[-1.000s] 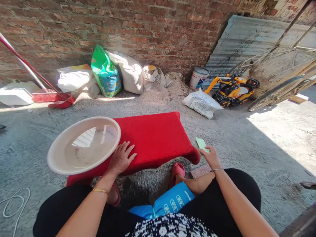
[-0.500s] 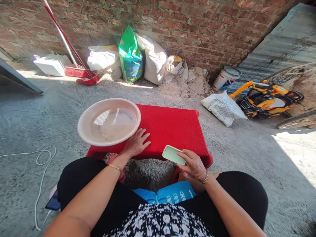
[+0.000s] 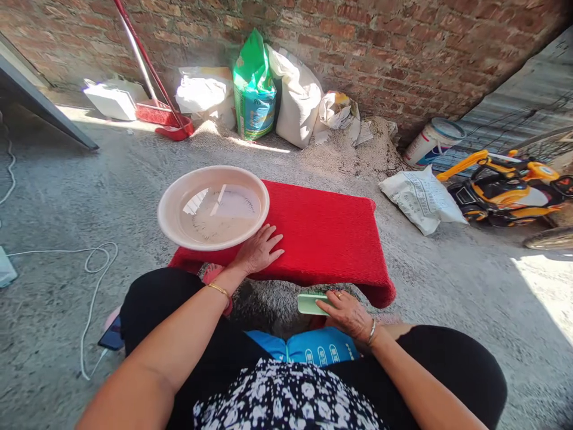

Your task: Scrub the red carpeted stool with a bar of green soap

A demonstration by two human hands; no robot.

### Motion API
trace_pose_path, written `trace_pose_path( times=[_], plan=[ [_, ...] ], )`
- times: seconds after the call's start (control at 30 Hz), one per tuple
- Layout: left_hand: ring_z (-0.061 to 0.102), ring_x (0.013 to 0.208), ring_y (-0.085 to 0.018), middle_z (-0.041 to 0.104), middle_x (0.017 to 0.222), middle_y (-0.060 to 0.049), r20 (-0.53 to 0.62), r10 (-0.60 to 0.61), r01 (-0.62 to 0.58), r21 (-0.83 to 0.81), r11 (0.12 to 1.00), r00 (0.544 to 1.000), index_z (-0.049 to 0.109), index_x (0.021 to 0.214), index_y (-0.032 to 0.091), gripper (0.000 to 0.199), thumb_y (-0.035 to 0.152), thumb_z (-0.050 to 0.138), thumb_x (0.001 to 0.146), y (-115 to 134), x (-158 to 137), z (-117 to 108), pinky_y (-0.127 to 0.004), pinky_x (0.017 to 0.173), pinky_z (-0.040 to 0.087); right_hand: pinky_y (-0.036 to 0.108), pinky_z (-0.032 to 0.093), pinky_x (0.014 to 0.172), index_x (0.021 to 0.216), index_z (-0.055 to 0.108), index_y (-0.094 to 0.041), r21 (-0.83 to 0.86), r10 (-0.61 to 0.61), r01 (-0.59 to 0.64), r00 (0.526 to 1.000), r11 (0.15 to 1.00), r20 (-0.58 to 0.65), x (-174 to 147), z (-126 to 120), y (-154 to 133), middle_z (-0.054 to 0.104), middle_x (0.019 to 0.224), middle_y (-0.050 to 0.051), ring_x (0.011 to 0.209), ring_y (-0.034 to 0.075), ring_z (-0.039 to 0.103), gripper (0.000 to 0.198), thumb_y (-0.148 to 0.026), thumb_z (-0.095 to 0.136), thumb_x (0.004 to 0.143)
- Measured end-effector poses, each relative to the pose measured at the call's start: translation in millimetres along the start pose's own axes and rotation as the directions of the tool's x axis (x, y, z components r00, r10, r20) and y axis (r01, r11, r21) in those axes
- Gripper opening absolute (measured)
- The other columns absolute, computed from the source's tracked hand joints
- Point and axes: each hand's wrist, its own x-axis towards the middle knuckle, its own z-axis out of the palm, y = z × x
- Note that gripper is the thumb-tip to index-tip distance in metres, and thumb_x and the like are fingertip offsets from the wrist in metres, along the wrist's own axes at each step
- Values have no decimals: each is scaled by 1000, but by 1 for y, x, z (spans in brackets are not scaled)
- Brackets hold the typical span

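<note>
My left hand (image 3: 261,251) rests open and flat on the red cloth (image 3: 322,227) that covers a low table, its fingers spread close beside the rim of a pale pink basin (image 3: 168,230). Clear water stands in the basin, with light reflected on its surface. In front of my lap, just off the near edge of the cloth, my right hand (image 3: 349,313) is closed on a light green phone case (image 3: 308,303). The case is tilted, and its right end is hidden by my fingers.
A phone (image 3: 111,335) on a white cable lies left of my knee. A blue printed bag (image 3: 308,347) is between my legs. Along the brick wall stand a red dustpan (image 3: 179,128), a green sack (image 3: 255,89), white sacks and a bucket (image 3: 434,143). A toy excavator (image 3: 510,191) is at right.
My right hand has drawn the phone case lower, toward my lap, and tilted it. My left hand stays flat on the cloth. The whole view has shifted slightly.
</note>
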Motion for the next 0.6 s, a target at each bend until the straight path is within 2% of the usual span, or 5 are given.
trace_pose_path(
  times=[0.17, 0.27, 0.4, 0.47, 0.6],
  plan=[
    [38, 138, -31, 48, 144, -13, 3, -2, 2, 6, 1000, 1000, 60, 129, 20, 46, 43, 53, 91, -1, 0, 1, -51, 114, 33, 35, 44, 77, 124, 61, -25, -58, 98, -104, 991, 993, -95, 24, -6, -1, 60, 111, 13, 87, 21, 52, 39, -18, 53, 86],
    [38, 138, -31, 49, 143, -12, 7, -4, 4, 19, 1000, 1000, 60, 129, 20, 46, 44, 53, 91, 0, 0, 0, -49, 114, 33, 34, 44, 72, 118, 64, -26, -100, 119, -122, 992, 987, -42, 24, -4, 5, 60, 104, 12, 81, 20, 52, 39, -15, 58, 81],
    [38, 138, -31, 48, 143, -13, 6, -2, 2, 9, 1000, 1000, 60, 129, 18, 46, 44, 53, 91, 2, -1, -1, -47, 115, 32, 33, 46, 74, 120, 64, -23, -14, 29, -28, 997, 1000, 72, 21, -5, 3, 61, 102, 10, 82, 20, 52, 42, -20, 63, 78],
    [37, 138, -31, 48, 144, -13, 6, -2, 2, 7, 1000, 1000, 60, 129, 18, 46, 43, 52, 91, 2, -1, -1, -48, 115, 32, 34, 47, 77, 123, 62, -23, 21, -3, 2, 1000, 1000, 29, 26, -10, -2, 60, 107, 11, 85, 20, 52, 43, -22, 61, 80],
    [37, 139, -30, 47, 145, -12, 18, -5, 5, 24, 1000, 1000, 59, 130, 20, 46, 44, 51, 92, 1, -1, -1, -48, 115, 32, 35, 47, 78, 124, 62, -24, 0, 39, -39, 989, 999, -141, 48, -24, -6, 58, 111, 12, 89, 22, 51, 40, -22, 57, 85]
  ],
)
